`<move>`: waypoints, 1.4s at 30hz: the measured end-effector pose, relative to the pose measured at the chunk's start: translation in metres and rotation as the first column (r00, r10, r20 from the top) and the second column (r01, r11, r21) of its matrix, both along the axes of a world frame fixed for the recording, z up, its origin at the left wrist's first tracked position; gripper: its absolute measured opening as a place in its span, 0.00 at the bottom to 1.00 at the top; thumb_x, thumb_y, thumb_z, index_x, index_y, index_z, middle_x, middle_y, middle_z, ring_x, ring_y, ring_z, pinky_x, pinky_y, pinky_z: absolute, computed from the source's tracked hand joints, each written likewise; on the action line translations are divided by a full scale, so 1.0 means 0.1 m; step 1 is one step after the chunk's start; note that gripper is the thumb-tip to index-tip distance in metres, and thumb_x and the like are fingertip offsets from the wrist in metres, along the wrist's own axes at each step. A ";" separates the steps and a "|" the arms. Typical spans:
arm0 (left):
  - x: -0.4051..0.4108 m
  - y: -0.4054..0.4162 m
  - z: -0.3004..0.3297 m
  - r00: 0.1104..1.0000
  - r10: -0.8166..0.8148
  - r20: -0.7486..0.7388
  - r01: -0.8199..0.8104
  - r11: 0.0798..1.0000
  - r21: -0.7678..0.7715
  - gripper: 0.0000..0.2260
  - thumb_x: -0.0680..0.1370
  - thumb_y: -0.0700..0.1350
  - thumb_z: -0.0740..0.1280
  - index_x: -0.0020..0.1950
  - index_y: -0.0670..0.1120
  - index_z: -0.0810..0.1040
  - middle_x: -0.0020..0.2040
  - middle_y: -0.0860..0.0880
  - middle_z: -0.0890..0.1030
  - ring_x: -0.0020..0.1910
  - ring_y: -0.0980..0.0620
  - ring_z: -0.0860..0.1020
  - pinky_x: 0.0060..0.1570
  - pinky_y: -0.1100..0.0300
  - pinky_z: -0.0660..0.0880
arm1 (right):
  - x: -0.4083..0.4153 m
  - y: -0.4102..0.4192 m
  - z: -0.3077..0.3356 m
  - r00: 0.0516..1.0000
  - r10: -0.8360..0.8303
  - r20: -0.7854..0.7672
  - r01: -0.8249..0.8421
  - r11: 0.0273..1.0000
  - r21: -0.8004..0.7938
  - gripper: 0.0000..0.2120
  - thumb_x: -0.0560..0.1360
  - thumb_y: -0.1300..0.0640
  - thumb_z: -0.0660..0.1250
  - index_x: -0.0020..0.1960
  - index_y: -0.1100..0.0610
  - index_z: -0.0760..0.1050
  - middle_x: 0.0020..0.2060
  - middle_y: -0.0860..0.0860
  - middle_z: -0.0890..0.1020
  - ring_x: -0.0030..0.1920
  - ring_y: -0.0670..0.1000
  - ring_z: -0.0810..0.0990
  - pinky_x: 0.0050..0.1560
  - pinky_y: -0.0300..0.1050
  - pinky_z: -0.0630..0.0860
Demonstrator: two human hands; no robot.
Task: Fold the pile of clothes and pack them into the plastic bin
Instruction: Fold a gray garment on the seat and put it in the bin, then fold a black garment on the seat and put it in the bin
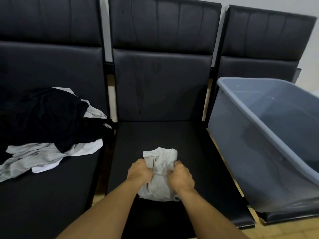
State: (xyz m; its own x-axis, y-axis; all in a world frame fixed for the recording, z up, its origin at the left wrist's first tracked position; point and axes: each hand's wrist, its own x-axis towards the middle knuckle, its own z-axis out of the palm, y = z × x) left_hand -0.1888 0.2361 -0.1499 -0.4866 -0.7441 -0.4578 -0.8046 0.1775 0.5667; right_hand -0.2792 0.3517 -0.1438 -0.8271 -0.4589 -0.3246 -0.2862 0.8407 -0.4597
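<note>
Head view. I see three black padded chairs in a row. On the middle chair seat (198,152) lies a bunched grey garment (159,175), and both hands are on it: the left hand (139,172) has its fingers curled into the cloth at its left edge, and the right hand (182,175) grips the right edge the same way. The garment is crumpled, not yet flat or folded.

On the left chair the pile of clothes (46,128) waits, black pieces lying over grey and white ones, some of it reaching to the seat's right edge.

On the right chair stands the plastic bin (269,140), grey-blue, tilted, its near end overhanging the seat; I can make out no clothes inside.

Risks, as I judge them: the soft cloth may bunch again if released unevenly, spoiling the fold; a push while packing could tip or slide the tilted bin.
</note>
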 end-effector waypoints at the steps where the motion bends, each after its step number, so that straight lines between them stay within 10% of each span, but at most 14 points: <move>1: 0.00 -0.01 0.08 0.997 0.040 -0.069 -0.039 0.999 0.027 0.09 0.77 0.51 0.63 0.49 0.48 0.80 0.44 0.49 0.83 0.42 0.50 0.82 0.36 0.57 0.77 | 0.00 0.02 0.06 1.000 -0.002 -0.023 0.001 0.999 -0.044 0.14 0.81 0.47 0.63 0.63 0.52 0.72 0.58 0.51 0.79 0.58 0.54 0.81 0.56 0.53 0.79; 14: -1.15 0.42 2.17 0.671 -0.023 -0.741 -0.028 0.998 -0.056 0.11 0.72 0.51 0.76 0.46 0.45 0.82 0.42 0.49 0.85 0.44 0.50 0.85 0.47 0.44 0.83 | -1.08 0.57 2.15 0.915 -0.258 -0.311 0.023 0.802 -0.597 0.18 0.79 0.48 0.67 0.66 0.53 0.76 0.59 0.53 0.81 0.61 0.58 0.79 0.56 0.49 0.73; 19: -1.94 1.08 2.78 0.573 -0.104 -0.813 0.010 0.993 -0.120 0.16 0.74 0.49 0.73 0.57 0.48 0.72 0.48 0.51 0.80 0.45 0.52 0.80 0.42 0.55 0.78 | -1.84 1.17 2.66 0.865 -0.396 -0.307 0.092 0.727 -0.680 0.12 0.78 0.51 0.68 0.56 0.52 0.68 0.42 0.45 0.75 0.46 0.54 0.77 0.44 0.49 0.71; 27: -2.82 1.53 2.68 0.670 -0.179 -0.721 0.109 0.984 -0.143 0.11 0.81 0.38 0.59 0.60 0.47 0.61 0.46 0.44 0.72 0.41 0.49 0.71 0.36 0.56 0.69 | -2.74 1.50 2.55 0.838 -0.422 -0.346 0.146 0.785 -0.602 0.11 0.82 0.60 0.60 0.49 0.46 0.76 0.40 0.43 0.75 0.38 0.47 0.74 0.44 0.49 0.76; 34: -3.05 1.31 2.39 0.868 -0.312 -0.385 0.247 0.946 -0.211 0.29 0.82 0.41 0.62 0.80 0.45 0.52 0.75 0.39 0.63 0.65 0.39 0.73 0.59 0.49 0.74 | -3.11 1.40 2.20 0.942 -0.260 -0.214 0.153 0.897 -0.416 0.08 0.81 0.56 0.65 0.59 0.52 0.76 0.54 0.54 0.80 0.51 0.58 0.80 0.54 0.53 0.78; 42: -2.73 1.07 2.22 0.736 -0.172 -0.655 0.052 0.979 -0.199 0.12 0.83 0.42 0.61 0.65 0.48 0.75 0.64 0.47 0.76 0.59 0.47 0.77 0.60 0.52 0.76 | -2.89 1.36 2.11 0.927 -0.281 -0.250 0.093 0.816 -0.571 0.07 0.79 0.58 0.66 0.47 0.59 0.81 0.44 0.56 0.85 0.49 0.58 0.83 0.54 0.55 0.81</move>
